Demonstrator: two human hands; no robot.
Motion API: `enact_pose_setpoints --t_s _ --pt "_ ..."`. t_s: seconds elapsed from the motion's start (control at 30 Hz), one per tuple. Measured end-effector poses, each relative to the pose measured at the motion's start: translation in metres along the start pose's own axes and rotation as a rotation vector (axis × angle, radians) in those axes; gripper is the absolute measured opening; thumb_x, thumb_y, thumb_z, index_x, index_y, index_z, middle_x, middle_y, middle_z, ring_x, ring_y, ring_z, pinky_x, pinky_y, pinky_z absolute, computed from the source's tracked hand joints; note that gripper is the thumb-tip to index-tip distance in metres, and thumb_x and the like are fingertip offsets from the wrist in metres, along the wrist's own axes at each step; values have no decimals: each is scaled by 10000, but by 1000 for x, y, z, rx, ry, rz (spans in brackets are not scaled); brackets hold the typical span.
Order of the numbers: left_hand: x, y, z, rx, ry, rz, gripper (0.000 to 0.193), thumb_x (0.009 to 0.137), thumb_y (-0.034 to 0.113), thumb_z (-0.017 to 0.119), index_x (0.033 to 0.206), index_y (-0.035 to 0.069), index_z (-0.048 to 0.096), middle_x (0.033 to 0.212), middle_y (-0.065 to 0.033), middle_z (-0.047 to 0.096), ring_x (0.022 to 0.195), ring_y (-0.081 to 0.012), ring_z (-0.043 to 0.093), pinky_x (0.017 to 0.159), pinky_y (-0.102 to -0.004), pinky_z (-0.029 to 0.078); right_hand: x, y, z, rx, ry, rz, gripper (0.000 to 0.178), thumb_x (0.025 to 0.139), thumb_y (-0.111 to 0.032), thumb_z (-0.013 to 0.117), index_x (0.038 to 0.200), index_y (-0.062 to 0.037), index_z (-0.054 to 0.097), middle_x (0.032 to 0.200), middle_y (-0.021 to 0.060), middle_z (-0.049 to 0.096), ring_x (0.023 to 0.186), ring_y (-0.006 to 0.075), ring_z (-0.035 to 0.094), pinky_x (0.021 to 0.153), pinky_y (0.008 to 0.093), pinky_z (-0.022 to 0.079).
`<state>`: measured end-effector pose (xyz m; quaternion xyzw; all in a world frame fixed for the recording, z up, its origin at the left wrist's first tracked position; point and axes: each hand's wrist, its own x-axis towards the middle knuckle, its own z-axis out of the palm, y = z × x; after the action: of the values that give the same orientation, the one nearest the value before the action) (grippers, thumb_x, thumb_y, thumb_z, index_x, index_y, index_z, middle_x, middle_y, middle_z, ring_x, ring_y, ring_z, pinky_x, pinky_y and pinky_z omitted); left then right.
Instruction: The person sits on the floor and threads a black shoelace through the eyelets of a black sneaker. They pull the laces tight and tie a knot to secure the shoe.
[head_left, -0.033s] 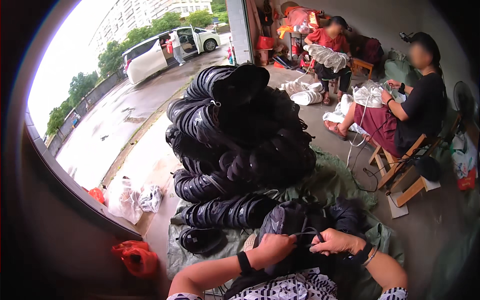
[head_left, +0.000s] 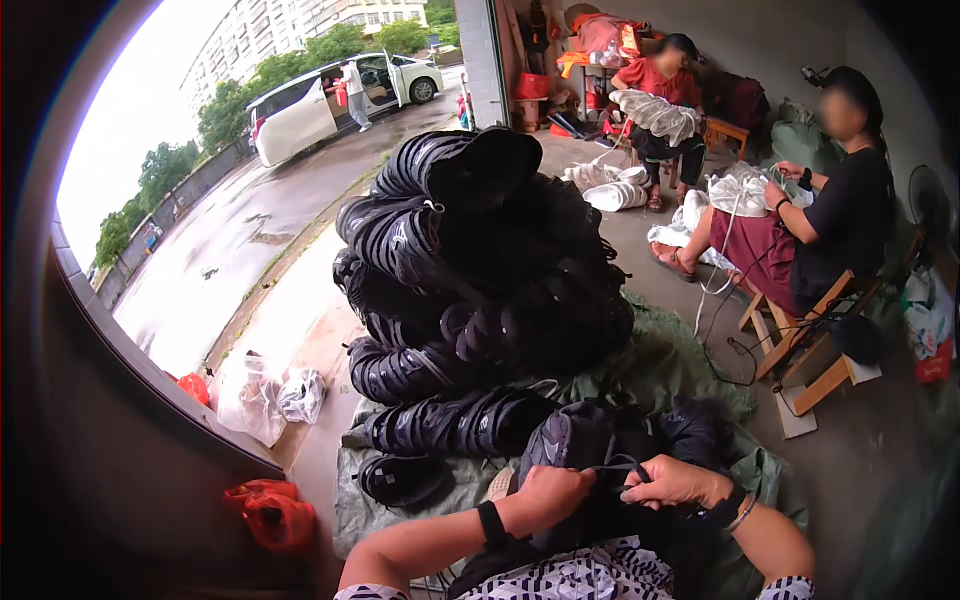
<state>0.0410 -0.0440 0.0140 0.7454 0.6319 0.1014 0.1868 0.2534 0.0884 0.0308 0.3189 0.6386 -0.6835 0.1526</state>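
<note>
Both my hands are closed on a dark shoelace [head_left: 622, 463], which spans the gap between them and loops up near the right fingers. My left hand [head_left: 553, 494] pinches one part of it, and my right hand [head_left: 678, 483] grips another. Under and just beyond my hands lie black shoe uppers [head_left: 565, 442] on my lap side of the pile. A row of nested black uppers [head_left: 450, 427] lies past my left hand. One separate dark upper [head_left: 402, 480] rests left of my left wrist. My fingers hide parts of the lace.
A tall pile of black uppers [head_left: 480, 250] stands ahead on a green sheet [head_left: 690, 350]. At right, a seated person [head_left: 850, 200] handles white uppers beside a wooden stool [head_left: 820, 345]; another person [head_left: 665, 85] sits farther back. Plastic bags [head_left: 275, 515] lie left. Outside stands a white van [head_left: 300, 118].
</note>
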Motion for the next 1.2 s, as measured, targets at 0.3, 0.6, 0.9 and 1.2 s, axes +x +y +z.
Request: enact_pose_setpoints --t_s 0.3,0.6,0.9,1.2 --pt "8 3 1 68 -178 52 220 889 253 565 1039 93 551 813 -124 663 742 -330 681 606 -462 508 2 -21 2 -45 26 -94 176 874 -232 717 917 -75 650 661 -67 551 525 12 506 466 163 371" --pt "-24 2 12 151 117 109 242 837 313 630 975 123 571 933 -33 582 958 -243 563 784 -398 480 -1 -65 -50 286 -7 -82 340 933 -332 642 825 -11 611 589 -38 514 449 11 435 374 153 303" --pt "-29 -2 25 178 243 133 241 786 333 685 934 165 596 884 -17 554 914 -229 531 786 -380 432 -4 -137 -72 701 400 -321 340 935 -308 614 675 -152 460 507 -59 404 355 39 285 373 221 203" --pt "-34 -8 31 91 355 120 258 766 362 714 939 188 635 934 -19 531 930 -244 509 798 -402 399 10 -149 -75 697 238 -411 294 926 -334 629 749 -140 496 535 -28 437 350 56 288 372 224 194"
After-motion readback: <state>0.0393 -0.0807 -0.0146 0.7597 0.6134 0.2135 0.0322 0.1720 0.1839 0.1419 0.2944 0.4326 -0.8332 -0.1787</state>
